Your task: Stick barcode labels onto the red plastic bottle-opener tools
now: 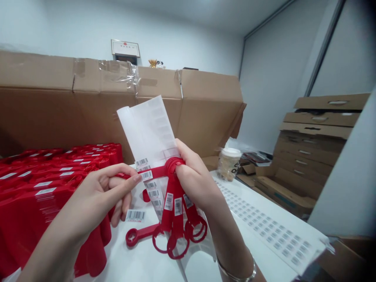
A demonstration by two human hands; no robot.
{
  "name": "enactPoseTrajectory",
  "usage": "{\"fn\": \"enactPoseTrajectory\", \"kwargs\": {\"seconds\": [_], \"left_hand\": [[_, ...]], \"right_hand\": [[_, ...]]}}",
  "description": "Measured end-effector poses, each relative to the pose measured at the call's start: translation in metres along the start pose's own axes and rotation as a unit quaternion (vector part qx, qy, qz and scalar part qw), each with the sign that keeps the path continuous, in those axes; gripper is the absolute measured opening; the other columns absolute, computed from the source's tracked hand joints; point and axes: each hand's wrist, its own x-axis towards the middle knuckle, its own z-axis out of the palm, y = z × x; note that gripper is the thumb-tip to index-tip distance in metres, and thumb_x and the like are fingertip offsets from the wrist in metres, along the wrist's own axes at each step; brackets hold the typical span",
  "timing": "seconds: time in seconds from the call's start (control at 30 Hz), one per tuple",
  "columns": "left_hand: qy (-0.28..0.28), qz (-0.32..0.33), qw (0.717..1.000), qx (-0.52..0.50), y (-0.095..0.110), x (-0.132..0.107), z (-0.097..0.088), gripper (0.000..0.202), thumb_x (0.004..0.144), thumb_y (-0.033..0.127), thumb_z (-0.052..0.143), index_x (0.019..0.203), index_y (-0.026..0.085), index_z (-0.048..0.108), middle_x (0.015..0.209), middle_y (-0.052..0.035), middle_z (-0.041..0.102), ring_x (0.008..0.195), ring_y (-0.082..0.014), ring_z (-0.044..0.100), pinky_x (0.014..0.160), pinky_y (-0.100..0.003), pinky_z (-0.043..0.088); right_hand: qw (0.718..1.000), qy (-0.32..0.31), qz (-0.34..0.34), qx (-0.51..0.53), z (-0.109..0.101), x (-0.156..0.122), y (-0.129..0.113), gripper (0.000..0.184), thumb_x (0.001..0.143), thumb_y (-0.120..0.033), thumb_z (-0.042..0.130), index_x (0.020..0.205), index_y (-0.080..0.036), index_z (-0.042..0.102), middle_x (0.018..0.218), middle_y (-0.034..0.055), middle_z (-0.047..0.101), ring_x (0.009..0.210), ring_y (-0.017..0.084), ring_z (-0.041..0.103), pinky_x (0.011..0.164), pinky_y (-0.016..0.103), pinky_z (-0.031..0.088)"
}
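Three red plastic strips (173, 207) with ring ends hang in a bunch from the right hand (195, 180), each already carrying a white barcode label, and a fourth strip (155, 171) runs across to the left hand (88, 199) with a label on it near the middle of the frame. The right hand's fingers (183, 168) curl tightly around the gathered top of the bunch, clamping it, while the left hand's thumb and fingers (133, 178) close together on the far end of the crossing strip. A translucent white backing sheet (147, 129) stands up between the hands, pinched in with the strips; its upper stretch looks bare of stickers, while barcode labels (151, 184) remain along its lower edge. One loose barcode label (135, 215) lies on the white bench (141, 266) just below the left hand, and an unlabelled-looking red strip (138, 235) rests beside it. At the left of the frame, a large stack of red packs (44, 184) shows a white label on each visible pack. To the right, a long sheet of small barcode labels (270, 227) lies on the bench, most of its rows in place, with a lidded paper cup (229, 164) beyond it. A flattened cardboard carton (117, 113) stands behind the bench, and stacked cardboard trays (308, 156) fill the right side.
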Motion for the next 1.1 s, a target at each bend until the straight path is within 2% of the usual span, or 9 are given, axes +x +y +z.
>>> {"fn": "enactPoseTrajectory", "kwargs": {"seconds": [0.13,0.33,0.57,0.7,0.77,0.9,1.0,1.07,1.1], "left_hand": [[0.005,0.005,1.0,0.006,-0.001,0.002,0.0,0.018,0.082,0.045,0.071,0.079,0.028,0.067,0.039,0.0083,0.056,0.033,-0.0075,0.046,0.04,-0.02,0.034],[-0.007,0.003,1.0,0.001,-0.001,0.003,0.0,0.011,0.081,0.038,0.07,0.078,0.028,0.069,0.042,0.0076,0.058,0.033,-0.0071,0.046,0.041,-0.02,0.036],[0.0,0.007,1.0,0.015,-0.002,0.004,0.0,0.029,0.083,0.055,0.069,0.079,0.026,0.068,0.041,0.008,0.056,0.034,-0.0074,0.048,0.04,-0.019,0.034],[0.021,-0.002,0.999,0.047,-0.005,0.009,0.006,0.033,0.083,0.055,0.069,0.078,0.023,0.065,0.044,0.0077,0.06,0.035,-0.0073,0.048,0.041,-0.019,0.036],[0.057,-0.003,0.996,0.071,-0.008,0.013,0.009,0.037,0.082,0.056,0.071,0.069,0.022,0.059,0.043,0.0075,0.059,0.036,-0.008,0.049,0.043,-0.019,0.039],[0.173,0.004,0.977,0.123,-0.01,0.018,0.005,0.055,0.075,0.058,0.077,0.055,0.023,0.039,0.037,0.0081,0.051,0.039,-0.0092,0.047,0.042,-0.02,0.038],[0.198,0.049,0.977,0.063,-0.008,0.012,-0.004,0.047,0.079,0.058,0.073,0.062,0.024,0.044,0.044,0.0091,0.053,0.041,-0.0098,0.049,0.045,-0.022,0.041],[0.26,0.095,0.961,0.016,-0.006,0.004,-0.008,0.034,0.086,0.057,0.066,0.076,0.028,0.05,0.057,0.0097,0.059,0.052,-0.0123,0.057,0.057,-0.026,0.049],[0.299,0.115,0.947,0.005,-0.005,0.001,-0.008,0.028,0.088,0.056,0.063,0.085,0.031,0.051,0.069,0.0096,0.063,0.064,-0.0142,0.063,0.066,-0.028,0.051]], "right_hand": [[1.0,-0.002,0.004,0.004,0.001,-0.001,0.0,0.022,0.072,-0.005,0.038,0.081,-0.024,0.047,0.074,-0.002,0.054,0.075,0.018,0.057,0.057,0.03,0.041],[1.0,-0.001,0.003,0.001,0.001,-0.001,0.0,0.022,0.073,-0.005,0.038,0.081,-0.024,0.047,0.074,-0.0017,0.055,0.075,0.018,0.058,0.057,0.03,0.041],[1.0,0.005,0.002,-0.003,0.001,-0.001,0.0,0.021,0.074,-0.005,0.038,0.081,-0.023,0.046,0.071,-0.0026,0.052,0.075,0.018,0.057,0.057,0.029,0.041],[1.0,0.002,-0.002,-0.01,0.004,-0.003,-0.001,0.023,0.074,-0.004,0.037,0.083,-0.023,0.048,0.073,-0.0027,0.054,0.071,0.016,0.054,0.057,0.029,0.039],[1.0,0.003,-0.011,-0.029,0.005,-0.002,0.0,0.025,0.074,-0.003,0.037,0.084,-0.023,0.049,0.073,-0.003,0.055,0.069,0.015,0.053,0.057,0.029,0.039],[0.998,0.029,-0.021,-0.05,0.001,0.004,0.004,0.03,0.076,-0.002,0.037,0.089,-0.023,0.054,0.081,-0.0019,0.062,0.071,0.015,0.055,0.061,0.03,0.042],[0.998,0.056,-0.019,-0.025,-0.007,0.008,0.007,0.038,0.078,-0.002,0.037,0.1,-0.023,0.059,0.094,0.0003,0.067,0.073,0.015,0.056,0.066,0.031,0.045],[0.998,0.059,-0.017,-0.006,-0.012,0.01,0.009,0.041,0.08,-0.003,0.038,0.105,-0.024,0.062,0.101,0.0015,0.069,0.076,0.016,0.058,0.069,0.032,0.047],[0.998,0.058,-0.016,0.005,-0.013,0.01,0.01,0.042,0.08,-0.003,0.038,0.108,-0.024,0.063,0.103,0.002,0.069,0.08,0.017,0.06,0.072,0.032,0.048]]}}
